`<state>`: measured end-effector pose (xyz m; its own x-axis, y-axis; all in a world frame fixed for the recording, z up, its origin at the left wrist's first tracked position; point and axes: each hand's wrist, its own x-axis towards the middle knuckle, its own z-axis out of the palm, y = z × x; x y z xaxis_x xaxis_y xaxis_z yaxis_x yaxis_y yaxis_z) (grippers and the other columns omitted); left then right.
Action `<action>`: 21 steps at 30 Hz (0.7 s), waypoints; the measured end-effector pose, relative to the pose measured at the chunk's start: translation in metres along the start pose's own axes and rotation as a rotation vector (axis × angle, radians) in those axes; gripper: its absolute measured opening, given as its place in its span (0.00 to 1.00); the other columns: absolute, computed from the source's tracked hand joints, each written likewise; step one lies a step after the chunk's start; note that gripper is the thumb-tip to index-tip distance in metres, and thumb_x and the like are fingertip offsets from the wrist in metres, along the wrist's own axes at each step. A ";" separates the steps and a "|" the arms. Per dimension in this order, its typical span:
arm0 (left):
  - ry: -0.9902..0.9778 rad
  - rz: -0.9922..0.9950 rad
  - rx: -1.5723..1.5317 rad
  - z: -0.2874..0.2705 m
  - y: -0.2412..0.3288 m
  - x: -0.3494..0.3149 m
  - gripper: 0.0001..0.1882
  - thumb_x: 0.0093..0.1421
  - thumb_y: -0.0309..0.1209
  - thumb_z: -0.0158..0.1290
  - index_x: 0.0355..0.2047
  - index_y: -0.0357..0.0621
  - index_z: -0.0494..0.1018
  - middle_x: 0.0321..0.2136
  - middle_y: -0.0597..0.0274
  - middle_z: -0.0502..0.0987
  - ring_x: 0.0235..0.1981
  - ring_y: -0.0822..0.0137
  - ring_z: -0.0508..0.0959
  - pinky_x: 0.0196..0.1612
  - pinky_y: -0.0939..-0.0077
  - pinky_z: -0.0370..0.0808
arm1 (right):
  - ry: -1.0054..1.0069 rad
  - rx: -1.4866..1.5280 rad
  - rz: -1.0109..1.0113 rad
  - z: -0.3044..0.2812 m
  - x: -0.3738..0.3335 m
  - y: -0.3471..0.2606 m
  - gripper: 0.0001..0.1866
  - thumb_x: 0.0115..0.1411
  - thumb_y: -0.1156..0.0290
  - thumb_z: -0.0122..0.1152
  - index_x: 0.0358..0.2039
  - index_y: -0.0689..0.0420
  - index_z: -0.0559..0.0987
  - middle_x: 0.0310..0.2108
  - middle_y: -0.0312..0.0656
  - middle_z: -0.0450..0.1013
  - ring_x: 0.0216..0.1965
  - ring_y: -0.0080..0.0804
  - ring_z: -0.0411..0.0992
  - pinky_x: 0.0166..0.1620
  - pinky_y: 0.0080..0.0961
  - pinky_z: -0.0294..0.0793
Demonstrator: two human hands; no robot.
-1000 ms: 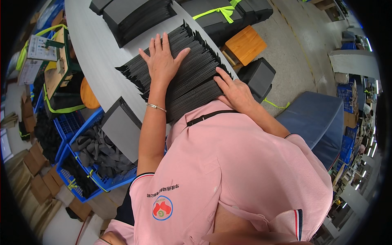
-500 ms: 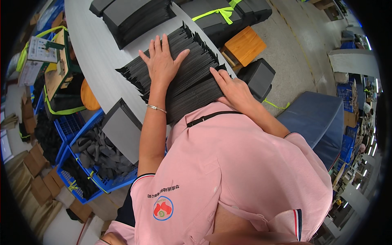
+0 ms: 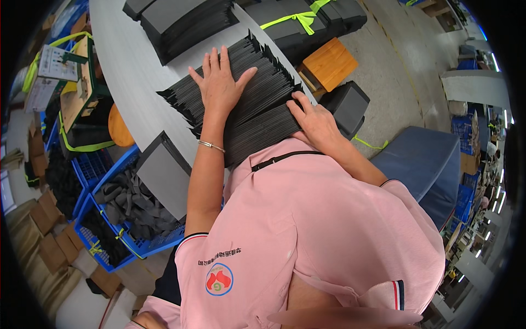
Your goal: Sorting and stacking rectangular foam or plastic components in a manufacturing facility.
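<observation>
A long row of thin black sheets (image 3: 257,71) stands on edge, packed together, on the pale table, its near end against my pink shirt. My left hand (image 3: 219,82) lies flat on top of the row with fingers and thumb spread. At the row's right end, my right hand (image 3: 316,122) curls round the nearest sheets. Its index and middle fingertips bend over by a narrow gap in the row, while the thumb is partly hidden at the near side. Ragged dark corners stick out along both ends of the sheets.
More dark sheets (image 3: 186,33) are piled farther along the table (image 3: 123,71); grey panels (image 3: 164,175) lean at its left edge. Blue crates (image 3: 118,233) hold dark scraps. A wooden stool (image 3: 329,63), tied black bundles (image 3: 307,24) and a blue covered block (image 3: 419,164) stand to the right.
My right fingers have gone from stretched out to bent, shifting slightly right along the sheet ends. My left hand stays spread on the row.
</observation>
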<state>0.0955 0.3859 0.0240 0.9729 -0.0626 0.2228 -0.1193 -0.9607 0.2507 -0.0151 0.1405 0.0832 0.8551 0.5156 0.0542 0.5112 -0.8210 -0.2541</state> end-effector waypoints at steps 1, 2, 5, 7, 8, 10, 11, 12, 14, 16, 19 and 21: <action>-0.001 -0.001 -0.004 0.000 0.000 0.000 0.54 0.60 0.74 0.44 0.73 0.46 0.56 0.72 0.51 0.58 0.74 0.52 0.54 0.71 0.31 0.37 | -0.025 -0.003 0.016 -0.004 0.002 -0.002 0.40 0.41 0.67 0.79 0.56 0.60 0.70 0.62 0.51 0.63 0.34 0.48 0.77 0.42 0.38 0.78; -0.001 -0.002 -0.008 0.000 0.000 0.000 0.54 0.60 0.74 0.44 0.73 0.46 0.56 0.72 0.51 0.58 0.74 0.52 0.54 0.71 0.31 0.37 | -0.050 -0.006 0.033 -0.006 0.003 -0.003 0.40 0.41 0.67 0.80 0.54 0.60 0.70 0.65 0.53 0.61 0.36 0.47 0.78 0.42 0.38 0.78; -0.008 -0.005 -0.009 -0.002 0.000 0.000 0.54 0.60 0.74 0.44 0.73 0.46 0.56 0.72 0.51 0.58 0.74 0.52 0.54 0.72 0.31 0.37 | -0.051 -0.014 0.006 -0.007 0.004 -0.003 0.40 0.40 0.67 0.80 0.54 0.60 0.70 0.68 0.56 0.59 0.38 0.44 0.78 0.43 0.37 0.78; -0.003 -0.008 -0.009 -0.001 0.000 -0.001 0.54 0.60 0.74 0.44 0.73 0.45 0.56 0.72 0.51 0.58 0.74 0.52 0.54 0.72 0.31 0.37 | -0.053 -0.034 0.000 -0.006 0.004 -0.003 0.40 0.40 0.66 0.80 0.54 0.60 0.70 0.67 0.57 0.59 0.38 0.43 0.79 0.43 0.37 0.78; 0.001 -0.008 -0.008 -0.001 -0.001 -0.001 0.54 0.60 0.74 0.44 0.73 0.45 0.56 0.72 0.51 0.58 0.74 0.52 0.54 0.71 0.31 0.37 | -0.054 -0.053 -0.004 -0.005 0.004 -0.003 0.41 0.40 0.65 0.80 0.54 0.59 0.70 0.67 0.57 0.60 0.38 0.42 0.79 0.42 0.36 0.78; 0.003 -0.005 -0.005 0.000 0.000 0.000 0.54 0.60 0.74 0.44 0.73 0.45 0.56 0.72 0.51 0.58 0.74 0.53 0.54 0.71 0.31 0.37 | -0.050 -0.071 -0.003 -0.002 0.002 -0.002 0.41 0.40 0.64 0.80 0.55 0.59 0.70 0.67 0.57 0.60 0.37 0.42 0.79 0.42 0.36 0.78; 0.004 -0.002 -0.001 0.001 0.000 0.000 0.54 0.60 0.74 0.44 0.72 0.45 0.56 0.72 0.51 0.59 0.74 0.53 0.54 0.71 0.31 0.37 | -0.046 -0.088 -0.002 -0.001 0.002 -0.002 0.41 0.41 0.63 0.80 0.55 0.59 0.70 0.67 0.57 0.61 0.37 0.41 0.79 0.42 0.36 0.78; 0.005 -0.002 -0.002 0.001 0.000 0.000 0.54 0.60 0.74 0.44 0.72 0.45 0.56 0.72 0.51 0.59 0.74 0.53 0.54 0.71 0.31 0.37 | -0.046 -0.089 -0.002 0.000 0.002 -0.002 0.41 0.41 0.63 0.80 0.55 0.59 0.70 0.67 0.57 0.61 0.37 0.41 0.79 0.42 0.36 0.78; 0.009 0.001 -0.007 0.001 0.000 0.001 0.54 0.60 0.74 0.44 0.72 0.45 0.57 0.71 0.51 0.59 0.74 0.53 0.54 0.71 0.31 0.37 | -0.045 -0.102 0.001 0.000 0.002 -0.002 0.42 0.40 0.62 0.80 0.55 0.59 0.70 0.65 0.56 0.62 0.37 0.42 0.79 0.42 0.36 0.78; 0.013 0.001 -0.010 0.002 0.000 0.001 0.54 0.60 0.74 0.44 0.72 0.45 0.57 0.71 0.51 0.59 0.74 0.52 0.54 0.71 0.31 0.37 | -0.047 -0.103 0.003 -0.001 0.002 -0.002 0.43 0.42 0.60 0.80 0.57 0.59 0.69 0.64 0.54 0.63 0.36 0.43 0.79 0.42 0.36 0.78; 0.014 -0.001 -0.013 0.000 0.000 0.000 0.54 0.60 0.74 0.44 0.72 0.45 0.57 0.71 0.51 0.59 0.74 0.52 0.55 0.71 0.31 0.37 | -0.034 -0.046 0.002 -0.009 0.000 -0.001 0.44 0.46 0.54 0.77 0.60 0.59 0.68 0.60 0.51 0.66 0.34 0.45 0.78 0.40 0.37 0.79; 0.009 -0.003 -0.015 -0.001 -0.001 0.000 0.54 0.60 0.73 0.44 0.72 0.45 0.57 0.71 0.51 0.59 0.74 0.52 0.55 0.71 0.31 0.37 | -0.021 0.011 0.001 -0.013 0.002 -0.001 0.45 0.49 0.50 0.75 0.62 0.59 0.67 0.57 0.49 0.67 0.33 0.45 0.78 0.39 0.37 0.79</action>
<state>0.0956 0.3868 0.0245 0.9714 -0.0567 0.2306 -0.1189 -0.9567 0.2656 -0.0131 0.1390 0.0957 0.8537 0.5197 0.0341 0.5091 -0.8190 -0.2648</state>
